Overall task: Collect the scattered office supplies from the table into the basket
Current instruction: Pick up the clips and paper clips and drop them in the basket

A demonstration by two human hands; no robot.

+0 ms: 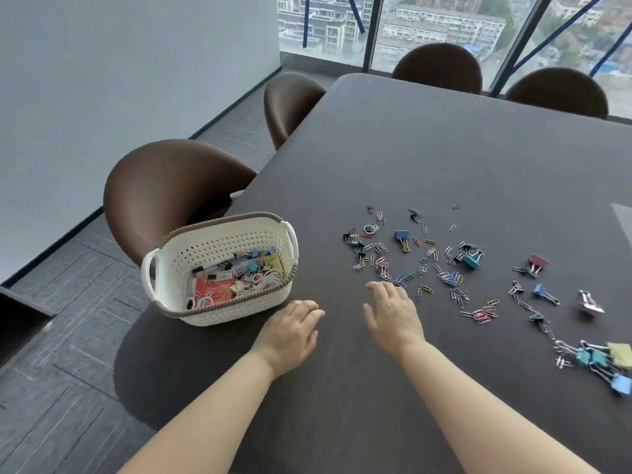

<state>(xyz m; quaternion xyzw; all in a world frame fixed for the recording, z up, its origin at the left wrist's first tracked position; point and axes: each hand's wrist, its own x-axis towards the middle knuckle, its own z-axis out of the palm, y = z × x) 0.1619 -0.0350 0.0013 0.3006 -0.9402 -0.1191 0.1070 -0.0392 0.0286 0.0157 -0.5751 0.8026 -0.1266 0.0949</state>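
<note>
A white perforated basket (270, 244) with a brown rim stands near the table's left corner, holding a red packet, binder clips, a marker and rubber bands. Coloured paper clips (448, 277) and binder clips lie scattered to its right, among them a blue binder clip (402, 235), a teal one (471, 261) and a maroon one (537, 262). A bunch of larger binder clips (605, 362) lies at the right edge. My left hand (290, 331) rests flat on the table just right of the basket, empty. My right hand (393, 311) hovers open, its fingertips at the near edge of the paper clips.
The dark table (427, 159) stretches far ahead. Brown chairs stand along its left side (164, 189) and far side (441, 65). A window wall lies behind, with a grey wall on the left. A pale sheet (624, 218) shows at the right edge.
</note>
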